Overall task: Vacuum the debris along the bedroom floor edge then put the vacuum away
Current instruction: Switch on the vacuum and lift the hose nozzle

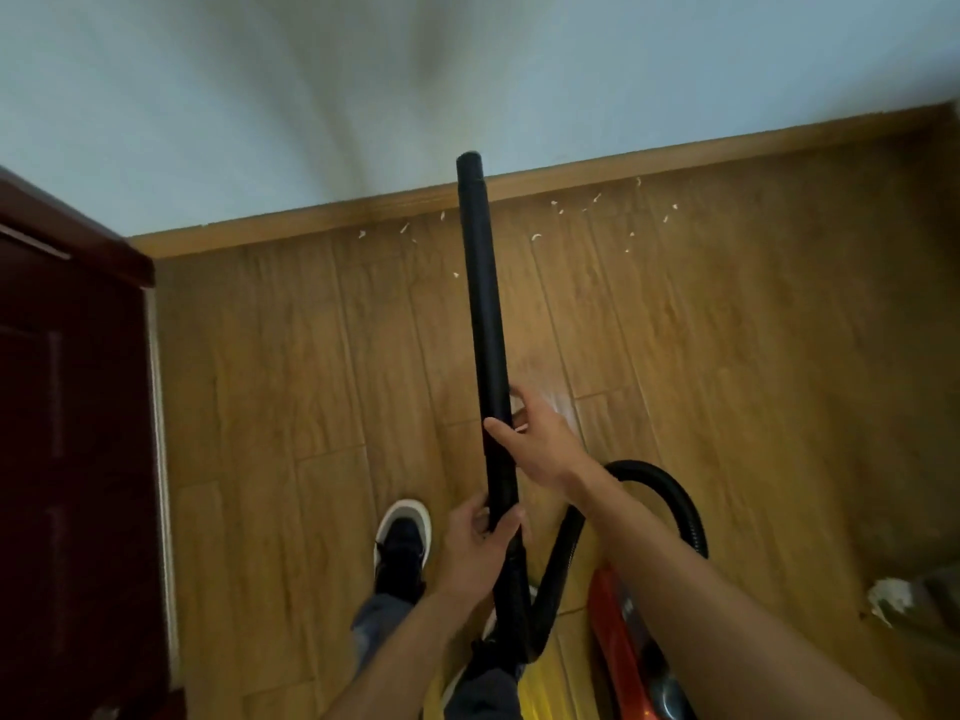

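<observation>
Both hands grip the black vacuum tube point(485, 324): the left hand point(480, 545) curls round its lower end, the right hand point(540, 439) wraps it just above. The tube's open tip points toward the baseboard point(571, 176), beside pale debris point(535, 236) scattered on the wooden floor point(291, 366). The hose point(670, 491) loops to the red vacuum body point(618, 621) at lower right.

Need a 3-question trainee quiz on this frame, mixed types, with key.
1. True or false: the left hand and the right hand both hold the black tube.
2. The white scraps lie: A) along the baseboard; B) heaped mid-floor; C) nowhere in view.
3. Which hand grips nearer the tube's tip?
Key: 1 true; 2 A; 3 right hand.
</observation>
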`<control>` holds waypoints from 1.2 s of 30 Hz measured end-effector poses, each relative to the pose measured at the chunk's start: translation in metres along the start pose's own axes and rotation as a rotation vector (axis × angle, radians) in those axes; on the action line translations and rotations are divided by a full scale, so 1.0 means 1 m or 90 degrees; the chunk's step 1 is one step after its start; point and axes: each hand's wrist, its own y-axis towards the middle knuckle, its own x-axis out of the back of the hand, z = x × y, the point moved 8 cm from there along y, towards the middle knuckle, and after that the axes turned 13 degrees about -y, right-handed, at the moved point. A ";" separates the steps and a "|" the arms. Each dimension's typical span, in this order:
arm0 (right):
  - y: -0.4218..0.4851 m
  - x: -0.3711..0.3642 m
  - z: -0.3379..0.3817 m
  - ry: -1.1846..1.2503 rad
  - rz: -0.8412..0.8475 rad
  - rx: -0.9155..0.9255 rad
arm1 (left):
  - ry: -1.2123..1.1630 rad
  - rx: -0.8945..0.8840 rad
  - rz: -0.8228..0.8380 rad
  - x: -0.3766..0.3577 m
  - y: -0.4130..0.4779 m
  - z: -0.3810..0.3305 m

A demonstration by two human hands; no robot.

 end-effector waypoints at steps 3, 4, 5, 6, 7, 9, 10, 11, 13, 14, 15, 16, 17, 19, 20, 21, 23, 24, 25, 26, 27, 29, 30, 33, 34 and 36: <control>0.017 -0.012 0.010 -0.026 0.032 -0.011 | -0.034 0.021 -0.020 0.014 0.015 -0.003; 0.023 -0.016 0.013 -0.031 0.038 -0.015 | -0.040 0.034 -0.023 0.018 0.020 -0.003; 0.027 -0.021 0.014 -0.033 0.042 -0.022 | -0.039 0.047 -0.028 0.022 0.025 -0.001; 0.032 -0.025 0.015 -0.032 0.045 -0.030 | -0.038 0.061 -0.032 0.026 0.028 0.000; 0.036 -0.030 0.016 -0.032 0.047 -0.037 | -0.041 0.076 -0.035 0.030 0.031 0.002; 0.043 -0.036 0.018 -0.043 0.049 -0.048 | -0.040 0.104 -0.036 0.037 0.037 0.005; 0.046 -0.038 0.017 -0.050 0.052 -0.055 | -0.036 0.120 -0.037 0.039 0.038 0.007; 0.048 -0.040 0.016 -0.052 0.054 -0.061 | -0.033 0.133 -0.036 0.040 0.039 0.008; 0.049 -0.039 0.011 -0.041 0.048 -0.078 | -0.027 0.159 -0.030 0.039 0.043 0.013; 0.049 -0.037 0.007 -0.036 0.040 -0.087 | -0.014 0.170 -0.023 0.037 0.045 0.016; 0.048 -0.035 0.004 -0.034 0.032 -0.094 | 0.006 0.180 -0.014 0.035 0.047 0.018; 0.046 -0.032 -0.001 -0.030 0.025 -0.102 | 0.029 0.188 -0.003 0.032 0.048 0.020; 0.044 -0.030 -0.006 -0.024 0.017 -0.110 | 0.058 0.199 0.010 0.028 0.049 0.023; 0.038 -0.025 -0.018 -0.013 -0.001 -0.127 | 0.097 0.227 0.037 0.019 0.048 0.028; 0.034 -0.023 -0.026 -0.007 -0.009 -0.137 | 0.103 0.242 0.048 0.013 0.047 0.032; 0.031 -0.022 -0.034 0.003 -0.014 -0.147 | 0.104 0.255 0.054 0.007 0.045 0.033; 0.022 -0.019 -0.050 0.036 -0.029 -0.154 | 0.098 0.276 0.057 -0.006 0.042 0.037; 0.017 -0.019 -0.058 0.056 -0.035 -0.156 | 0.097 0.285 0.057 -0.011 0.039 0.040; 0.011 -0.019 -0.069 0.075 -0.039 -0.163 | 0.101 0.294 0.054 -0.016 0.037 0.043; 0.004 -0.020 -0.081 0.091 -0.041 -0.173 | 0.105 0.306 0.045 -0.020 0.035 0.049; -0.005 -0.022 -0.094 0.105 -0.047 -0.183 | 0.104 0.317 0.033 -0.022 0.033 0.055; -0.021 -0.027 -0.119 0.138 -0.057 -0.193 | 0.084 0.327 0.021 -0.031 0.029 0.062; -0.029 -0.028 -0.130 0.153 -0.064 -0.193 | 0.076 0.323 0.021 -0.036 0.028 0.065; -0.062 -0.031 -0.173 0.200 -0.114 -0.222 | 0.095 0.326 0.024 -0.051 0.017 0.080; -0.075 -0.031 -0.187 0.224 -0.135 -0.231 | 0.097 0.326 0.027 -0.057 0.013 0.086; -0.104 -0.031 -0.212 0.266 -0.175 -0.248 | 0.105 0.327 0.029 -0.067 0.004 0.097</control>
